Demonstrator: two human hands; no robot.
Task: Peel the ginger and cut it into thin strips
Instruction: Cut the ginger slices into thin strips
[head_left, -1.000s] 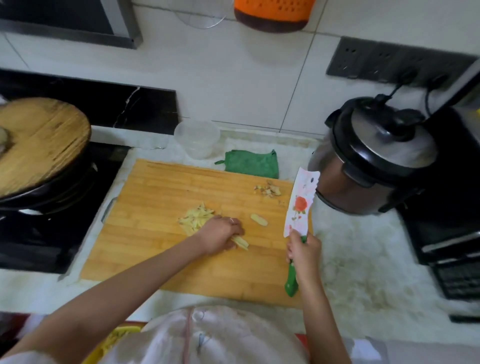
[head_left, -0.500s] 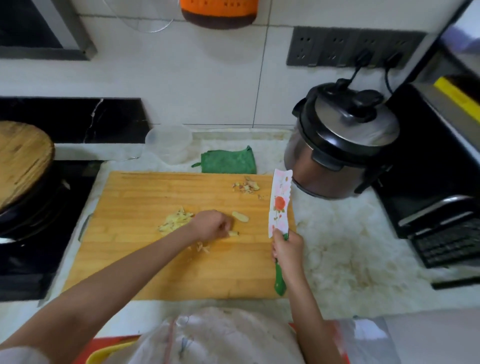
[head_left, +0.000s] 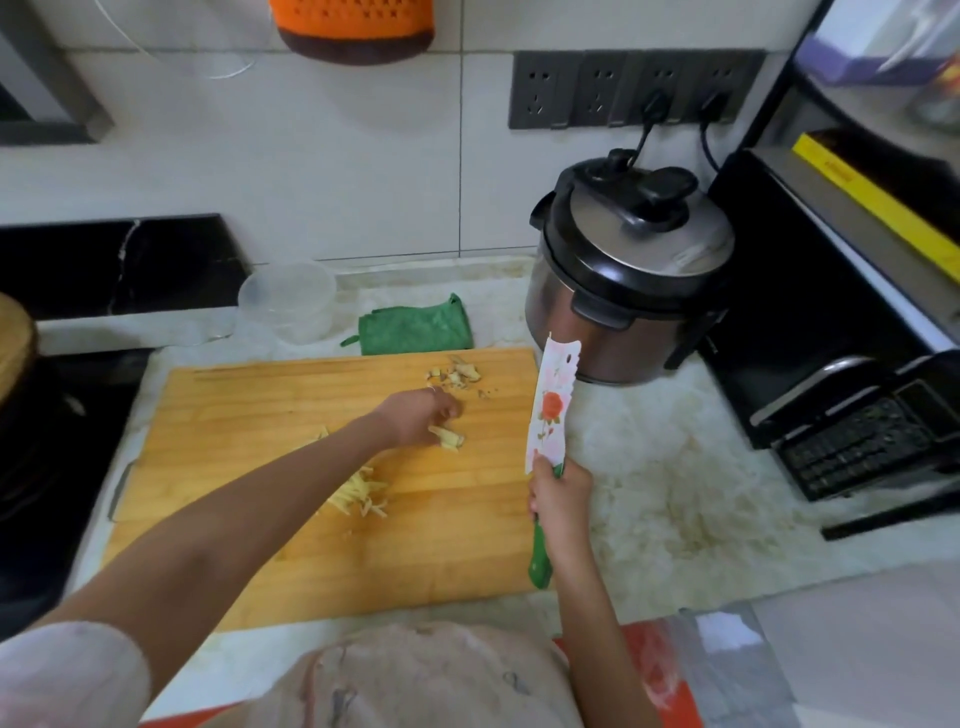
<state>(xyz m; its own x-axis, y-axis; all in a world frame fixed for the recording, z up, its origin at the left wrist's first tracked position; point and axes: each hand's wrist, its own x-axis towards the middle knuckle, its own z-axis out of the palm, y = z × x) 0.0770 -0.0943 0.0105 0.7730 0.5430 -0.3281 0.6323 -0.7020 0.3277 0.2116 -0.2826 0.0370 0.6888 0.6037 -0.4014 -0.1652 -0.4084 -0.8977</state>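
Observation:
A wooden cutting board lies on the counter. My left hand reaches across it, its fingers curled on pale ginger slices on the board. A pile of thin ginger strips lies nearer to me, partly hidden by my left forearm. Ginger peel scraps sit at the board's far edge. My right hand grips the green handle of a white knife with a rose print, its blade raised at the board's right edge.
A rice cooker stands just right of the board's far corner. A green cloth and a clear plastic container lie behind the board. A black stove is on the left, black appliances on the right.
My left hand has moved away from the strip pile toward the far right of the board and now holds the ginger slices. The knife stays raised in my right hand.

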